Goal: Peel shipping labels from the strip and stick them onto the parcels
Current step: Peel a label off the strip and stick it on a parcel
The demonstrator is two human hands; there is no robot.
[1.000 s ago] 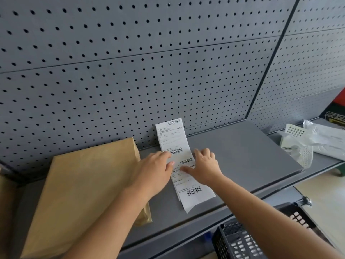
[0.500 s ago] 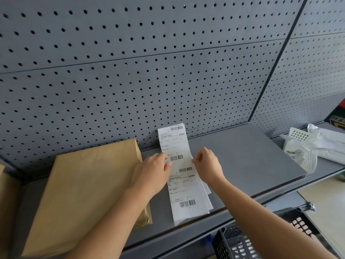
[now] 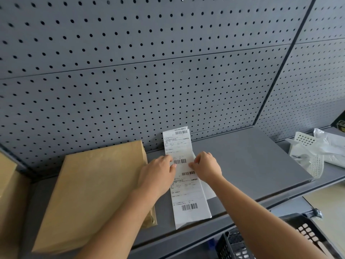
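Note:
A white strip of shipping labels with barcodes lies on the grey shelf, its far end leaning against the pegboard. My left hand rests on the strip's left edge, fingertips by the middle barcode. My right hand pinches the strip's right edge with curled fingers. A second sheet shows under the strip at its right side. A brown paper parcel lies flat to the left of the strip, partly under my left forearm.
Another brown parcel sits at the far left. A white perforated basket and clear plastic bags lie on the shelf at right. A black crate stands below the shelf edge. The grey pegboard wall rises behind.
The strip has slid and turned straighter on the shelf, its near end moving left. My right hand went from flat on the strip to pinching its right edge. The view dropped slightly.

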